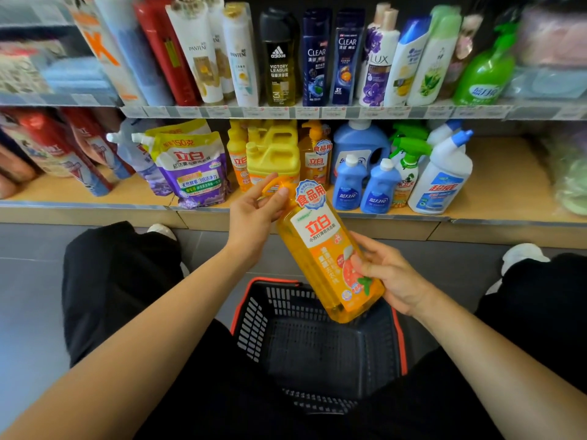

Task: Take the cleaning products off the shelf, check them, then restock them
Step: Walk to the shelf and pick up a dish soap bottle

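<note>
Basket (254, 325) lies below the tilted orange bottle (317, 236). Left hand (251, 217) fingers curl round its pump neck; right hand (394, 274) fingers clamp its lower body.

Two hands up, left hand (254, 217) and right hand (392, 276), with one orange bottle (327, 249) between them. One black basket (254, 315) right beneath. Just past the left hand: two more orange pump bottles (236, 163) (314, 160), two yellow jugs (276, 166) (273, 130), and further left two refill pouches (195, 173) (181, 127). Beyond the right hand: two small blue bottles (349, 187) (380, 190), one big blue jug (359, 144), two white angled-neck bottles (444, 176) (441, 131). Higher up: two Clear bottles (316, 58) (346, 58), one adidas bottle (279, 58).
</note>
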{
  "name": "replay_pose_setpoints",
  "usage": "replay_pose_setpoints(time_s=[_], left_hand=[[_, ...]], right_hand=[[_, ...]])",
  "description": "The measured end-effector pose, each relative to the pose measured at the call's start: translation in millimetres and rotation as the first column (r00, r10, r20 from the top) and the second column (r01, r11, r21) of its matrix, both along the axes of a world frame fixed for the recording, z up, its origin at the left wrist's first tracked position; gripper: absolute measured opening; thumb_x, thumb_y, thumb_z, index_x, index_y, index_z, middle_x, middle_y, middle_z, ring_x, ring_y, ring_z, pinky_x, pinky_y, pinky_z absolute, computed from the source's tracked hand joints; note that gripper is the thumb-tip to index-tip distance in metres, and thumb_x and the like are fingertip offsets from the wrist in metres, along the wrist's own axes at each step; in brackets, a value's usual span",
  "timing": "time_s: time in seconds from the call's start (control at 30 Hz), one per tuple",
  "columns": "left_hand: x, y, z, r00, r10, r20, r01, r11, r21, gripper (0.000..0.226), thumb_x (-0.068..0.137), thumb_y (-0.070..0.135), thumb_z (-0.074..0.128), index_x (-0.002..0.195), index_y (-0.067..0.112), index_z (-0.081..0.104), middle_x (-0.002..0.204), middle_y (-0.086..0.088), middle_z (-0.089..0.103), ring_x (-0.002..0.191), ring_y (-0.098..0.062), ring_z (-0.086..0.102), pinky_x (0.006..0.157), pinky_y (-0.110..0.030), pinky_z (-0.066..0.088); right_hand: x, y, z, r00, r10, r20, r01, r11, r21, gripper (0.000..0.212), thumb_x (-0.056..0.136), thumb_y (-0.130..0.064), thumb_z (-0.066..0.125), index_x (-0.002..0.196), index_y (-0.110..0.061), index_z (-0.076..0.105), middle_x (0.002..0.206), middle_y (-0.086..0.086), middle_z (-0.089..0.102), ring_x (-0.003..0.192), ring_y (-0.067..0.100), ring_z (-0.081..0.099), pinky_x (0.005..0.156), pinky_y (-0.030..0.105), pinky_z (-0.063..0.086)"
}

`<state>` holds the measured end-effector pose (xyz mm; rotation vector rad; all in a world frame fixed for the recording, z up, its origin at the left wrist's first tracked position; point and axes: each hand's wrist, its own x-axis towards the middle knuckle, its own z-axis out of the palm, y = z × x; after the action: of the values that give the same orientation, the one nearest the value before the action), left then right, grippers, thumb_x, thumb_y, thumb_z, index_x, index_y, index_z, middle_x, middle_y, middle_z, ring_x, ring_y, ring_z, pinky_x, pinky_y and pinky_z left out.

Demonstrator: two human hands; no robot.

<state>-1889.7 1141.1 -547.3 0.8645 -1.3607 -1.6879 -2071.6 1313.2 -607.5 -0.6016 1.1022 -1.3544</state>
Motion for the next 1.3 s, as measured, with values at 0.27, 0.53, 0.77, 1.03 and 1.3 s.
replay_pose_setpoints(time_s=[0.27, 0.53, 0.77, 1.03, 1.3], left_hand=[[4.3, 23.1, -26.9, 0.993, -0.029, 0.115, 0.040, 0.995, -0.096, 0.057, 0.090, 0.026, 0.071, 0.142, 0.023, 0.048, 0.129, 0.001, 0.061, 0.107, -0.015, 0.065, 0.090, -0.031, 0.056], [-9.0, 42.0, -57.9, 0.893, -0.337, 0.299, 0.396, 0.903, -0.166, 0.081, 0.078, 0.011, 0.084, 0.150, 0.020, 0.047, 0.157, -0.007, 0.044, 0.146, -0.015, 0.041, 0.100, -0.039, 0.056], [-28.2, 15.0, -49.9, 0.948, -0.260, 0.183, 0.257, 0.966, 0.044, 0.050, 0.090, 0.018, 0.070, 0.138, 0.018, 0.059, 0.108, 0.004, 0.076, 0.100, -0.009, 0.070, 0.078, -0.026, 0.059], [-30.9, 12.0, -43.6, 0.910, -0.340, 0.236, 0.324, 0.940, 0.105, 0.024, 0.098, 0.021, 0.064, 0.122, 0.018, 0.067, 0.111, -0.004, 0.076, 0.102, -0.019, 0.072, 0.080, -0.039, 0.063], [-26.3, 3.5, -34.9, 0.851, -0.364, 0.379, 0.439, 0.888, -0.134, 0.056, 0.088, 0.043, 0.071, 0.136, 0.018, 0.059, 0.118, 0.001, 0.073, 0.112, -0.020, 0.068, 0.099, -0.046, 0.055]], right_hand=[[0.4, -11.9, 8.4, 0.992, -0.122, -0.002, 0.122, 0.992, 0.042, 0.050, 0.085, -0.034, 0.075, 0.133, -0.037, 0.061, 0.131, 0.007, 0.067, 0.115, 0.030, 0.067, 0.082, 0.044, 0.060], [2.5, -20.7, 1.1, 0.974, -0.208, 0.091, 0.205, 0.978, 0.043, 0.046, 0.091, -0.035, 0.063, 0.136, -0.043, 0.057, 0.129, -0.002, 0.069, 0.115, 0.023, 0.068, 0.080, 0.046, 0.060], [-12.9, -16.8, -5.8, 0.896, -0.014, -0.443, 0.010, 1.000, -0.012, 0.094, 0.075, -0.013, 0.086, 0.146, -0.051, 0.039, 0.103, 0.008, 0.077, 0.096, 0.023, 0.074, 0.087, 0.032, 0.059], [-17.4, -34.5, -10.6, 0.445, -0.257, -0.858, 0.154, 0.966, -0.210, 0.088, 0.056, -0.028, 0.097, 0.137, -0.021, 0.061, 0.106, -0.003, 0.053, 0.099, -0.001, 0.053, 0.090, 0.016, 0.044], [-16.3, -36.8, -6.3, 0.653, -0.241, -0.718, 0.107, 0.968, -0.228, 0.079, 0.067, -0.016, 0.092, 0.137, -0.026, 0.057, 0.130, -0.010, 0.066, 0.124, 0.012, 0.060, 0.108, 0.042, 0.047]])
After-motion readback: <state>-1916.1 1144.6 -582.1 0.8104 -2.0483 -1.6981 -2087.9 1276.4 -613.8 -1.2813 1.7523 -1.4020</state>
